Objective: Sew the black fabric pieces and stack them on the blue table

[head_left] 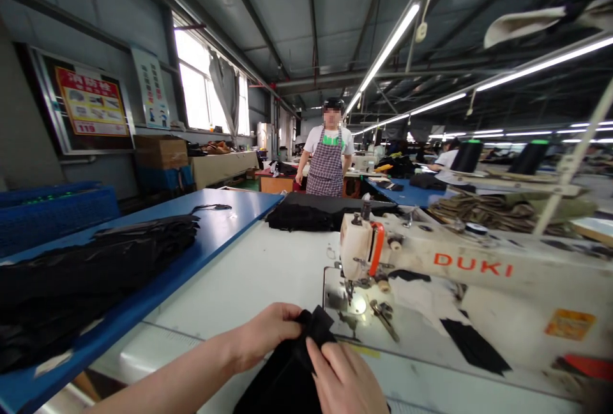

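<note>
Both my hands grip a piece of black fabric (282, 375) at the front of the sewing table. My left hand (271, 331) pinches its upper edge between thumb and fingers. Close beside it, my right hand (342, 372) holds a folded part of the same cloth. The lower part of the fabric hangs toward me and runs out of view. Just beyond my hands stands a white sewing machine (469, 267) marked DUKI, its needle area lit over a metal plate (338, 296). The fabric is apart from the needle.
Dark cloth pieces (105, 267) lie stacked on a blue table (230, 209) at left. More black fabric (306, 214) rests behind the machine. Scissors-like metal parts (384, 319) and a black scrap (476, 344) are on the machine bed. A person in a checked apron (325, 168) stands ahead.
</note>
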Available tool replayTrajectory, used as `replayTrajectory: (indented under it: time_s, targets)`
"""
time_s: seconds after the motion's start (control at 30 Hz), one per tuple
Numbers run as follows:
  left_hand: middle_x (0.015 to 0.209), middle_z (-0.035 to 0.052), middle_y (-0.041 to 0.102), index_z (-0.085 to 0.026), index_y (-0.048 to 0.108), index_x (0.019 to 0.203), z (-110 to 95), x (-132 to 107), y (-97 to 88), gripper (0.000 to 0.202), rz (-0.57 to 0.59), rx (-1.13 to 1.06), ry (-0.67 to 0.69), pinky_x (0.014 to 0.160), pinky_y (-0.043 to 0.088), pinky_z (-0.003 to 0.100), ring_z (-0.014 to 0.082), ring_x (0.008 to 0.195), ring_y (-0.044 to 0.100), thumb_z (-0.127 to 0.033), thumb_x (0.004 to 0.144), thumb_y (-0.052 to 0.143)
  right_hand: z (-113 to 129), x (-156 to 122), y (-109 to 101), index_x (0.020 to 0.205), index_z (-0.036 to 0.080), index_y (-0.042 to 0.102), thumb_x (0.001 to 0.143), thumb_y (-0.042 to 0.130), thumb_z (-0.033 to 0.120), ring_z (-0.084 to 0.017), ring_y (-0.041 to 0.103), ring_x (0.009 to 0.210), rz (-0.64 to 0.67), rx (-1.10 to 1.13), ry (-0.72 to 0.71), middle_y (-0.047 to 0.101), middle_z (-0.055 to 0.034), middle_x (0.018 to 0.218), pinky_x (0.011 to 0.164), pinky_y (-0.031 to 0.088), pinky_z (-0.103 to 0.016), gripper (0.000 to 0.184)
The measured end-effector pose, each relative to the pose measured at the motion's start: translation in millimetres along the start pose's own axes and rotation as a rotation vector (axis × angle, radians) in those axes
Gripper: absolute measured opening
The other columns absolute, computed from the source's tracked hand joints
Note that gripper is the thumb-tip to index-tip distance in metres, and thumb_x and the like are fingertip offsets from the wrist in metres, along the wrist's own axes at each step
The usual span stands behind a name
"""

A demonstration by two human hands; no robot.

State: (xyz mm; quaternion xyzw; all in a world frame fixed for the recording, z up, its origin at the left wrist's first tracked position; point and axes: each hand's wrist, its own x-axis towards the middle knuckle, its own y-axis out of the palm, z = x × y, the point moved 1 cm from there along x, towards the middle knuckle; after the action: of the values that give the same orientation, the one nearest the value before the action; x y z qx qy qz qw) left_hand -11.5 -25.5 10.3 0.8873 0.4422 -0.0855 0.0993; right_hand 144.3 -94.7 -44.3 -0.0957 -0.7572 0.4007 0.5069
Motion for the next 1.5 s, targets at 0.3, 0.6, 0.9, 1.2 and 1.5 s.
replayTrajectory:
  time_s: [0.3, 0.6, 0.9, 1.2, 1.5]
  targets:
    - [0.087, 0.0031, 0.067, -0.014, 0.064, 0.089, -9, 10, -6.9, 0.022, 0.045, 0.340, 0.180, 0.077, 0.045, 0.028, 0.0210, 0.086, 0.059, -0.028, 0.072, 0.059, 11, 1, 16, 0.118, 0.014, 0.054, 0.088, 0.048, 0.033, -0.020, 0.051, 0.062, 0.006, -0.022, 0.126, 0.055, -0.0052, 0.072, 0.055, 0.042, -0.033, 0.036]
    - [0.089, 0.0000, 0.068, -0.022, 0.068, 0.089, -40, 69, -28.6, 0.024, 0.102, 1.045, 0.359, 0.081, 0.043, 0.026, 0.0203, 0.088, 0.061, -0.019, 0.078, 0.046, -85, -3, -39, 0.102, 0.020, 0.062, 0.091, 0.038, 0.015, -0.018, 0.058, 0.081, 0.218, 0.233, 0.346, 0.062, -0.0049, 0.089, 0.072, 0.047, -0.030, 0.027]
    - [0.104, 0.0041, 0.065, -0.019, 0.063, 0.101, 17, 100, -9.3, 0.027, -0.074, 0.998, 0.438, 0.091, 0.042, 0.026, 0.0193, 0.099, 0.058, -0.016, 0.081, 0.044, -231, -49, -27, 0.087, 0.016, 0.067, 0.086, 0.046, 0.016, -0.023, 0.062, 0.085, 0.446, -0.118, 0.517, 0.067, -0.0101, 0.094, 0.076, 0.046, -0.034, 0.021]
    - [0.102, 0.0022, 0.065, -0.021, 0.063, 0.098, 18, 99, -12.1, 0.025, -0.075, 0.962, 0.435, 0.092, 0.042, 0.026, 0.0181, 0.099, 0.058, -0.015, 0.082, 0.045, -228, -52, -20, 0.085, 0.019, 0.068, 0.087, 0.039, 0.016, -0.024, 0.064, 0.081, 0.423, -0.222, 0.611, 0.069, -0.0090, 0.089, 0.074, 0.045, -0.033, 0.028]
    - [0.102, 0.0021, 0.065, -0.021, 0.063, 0.097, 16, 97, -11.2, 0.024, -0.066, 0.940, 0.440, 0.091, 0.042, 0.027, 0.0189, 0.099, 0.058, -0.015, 0.082, 0.046, -243, -64, -28, 0.090, 0.019, 0.067, 0.084, 0.041, 0.030, -0.024, 0.067, 0.076, 0.172, -0.177, 0.822, 0.072, -0.0083, 0.088, 0.068, 0.050, -0.033, 0.029]
